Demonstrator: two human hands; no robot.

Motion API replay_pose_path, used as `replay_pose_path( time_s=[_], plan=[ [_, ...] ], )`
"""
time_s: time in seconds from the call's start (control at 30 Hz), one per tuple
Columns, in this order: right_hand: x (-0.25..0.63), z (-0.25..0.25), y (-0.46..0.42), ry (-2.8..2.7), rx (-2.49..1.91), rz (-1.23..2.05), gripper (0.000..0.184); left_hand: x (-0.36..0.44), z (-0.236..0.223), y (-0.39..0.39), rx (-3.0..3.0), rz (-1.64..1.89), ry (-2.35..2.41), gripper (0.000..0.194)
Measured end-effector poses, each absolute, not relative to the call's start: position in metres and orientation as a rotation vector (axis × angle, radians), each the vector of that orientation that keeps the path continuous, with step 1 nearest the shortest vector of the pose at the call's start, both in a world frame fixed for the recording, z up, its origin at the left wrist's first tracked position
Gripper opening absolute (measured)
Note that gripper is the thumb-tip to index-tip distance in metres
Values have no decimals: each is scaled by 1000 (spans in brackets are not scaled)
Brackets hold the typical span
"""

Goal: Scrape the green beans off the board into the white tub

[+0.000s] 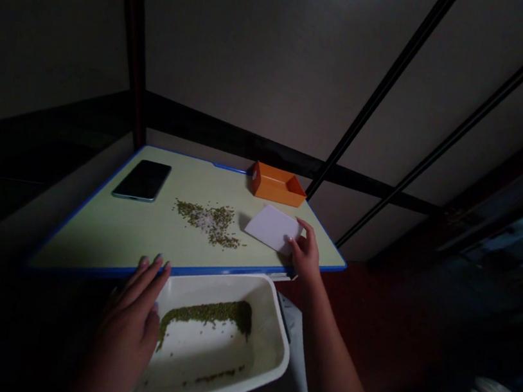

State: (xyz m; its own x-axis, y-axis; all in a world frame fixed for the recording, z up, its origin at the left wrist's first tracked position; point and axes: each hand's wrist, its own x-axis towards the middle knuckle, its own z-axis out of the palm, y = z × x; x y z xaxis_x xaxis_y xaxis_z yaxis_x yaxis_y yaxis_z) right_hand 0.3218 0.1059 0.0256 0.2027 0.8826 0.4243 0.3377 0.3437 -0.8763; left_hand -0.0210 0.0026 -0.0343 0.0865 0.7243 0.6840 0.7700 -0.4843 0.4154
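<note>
- Dark walls and dark bars stand behind a small table [105,232] with a pale green top and a blue edge.
- We see a white tub [268,353] at the near edge of the table, held low in front of us.
- Small green beans [210,313] lie in a curved heap inside the tub, toward its far side.
- Our left hand [132,320] rests on the left rim of the tub, with the fingers flat and close together, and the tips reach up to the blue edge.
- Our right hand [306,254] is on the right side of the table, and its bent fingers hold the near right edge of a white card [271,226].
- That card lies flat on the table, just right of a loose pile of green beans and white grains [209,220] in the middle.
- We see an orange box [277,184] at the far edge, just behind the card.
- We see a dark phone [142,180] lying flat on the far left side, well apart from both hands.
</note>
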Motion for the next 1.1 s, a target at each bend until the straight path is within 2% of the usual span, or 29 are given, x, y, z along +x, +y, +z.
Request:
replay_pose_path(
  time_s=[0.27, 1.1],
  plan=[
    [328, 31, 112, -1462, -1192, 637, 55, -21, -34, 1, -2299, -1371, -1608, 64],
    [337, 34, 102, -1444, -1195, 789, 61, -20, -30, 2, -2290, -1367, -1582, 64]
  ],
)
